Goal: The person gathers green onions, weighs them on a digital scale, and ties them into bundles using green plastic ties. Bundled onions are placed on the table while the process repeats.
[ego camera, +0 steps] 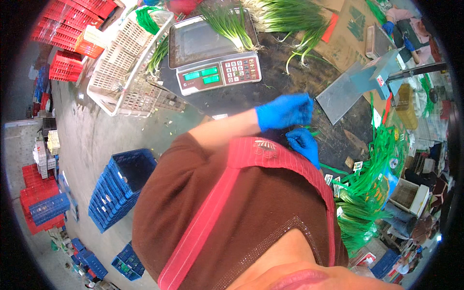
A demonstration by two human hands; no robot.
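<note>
My left hand [284, 111], in a blue glove, reaches over the dark table with its fingers bent and blurred; what it holds, if anything, cannot be seen. Just below it is my right hand [303, 143], also blue-gloved and curled near the apron, with a bit of green at its fingers. Spring onions [235, 30] lie on the pan of a digital scale [219, 74]. A larger heap of spring onions [290, 16] lies right of the scale, with a few loose stalks [304, 47] below it. Green ties [380, 156] with small tags lie at the right.
A white plastic crate [125, 61] stands left of the scale. A grey metal device with a flat plate [339, 94] is at the right. More spring onions [362, 214] lie beside my body. Stacked blue crates [119, 188] stand on the floor. A co-worker [413, 32] is at upper right.
</note>
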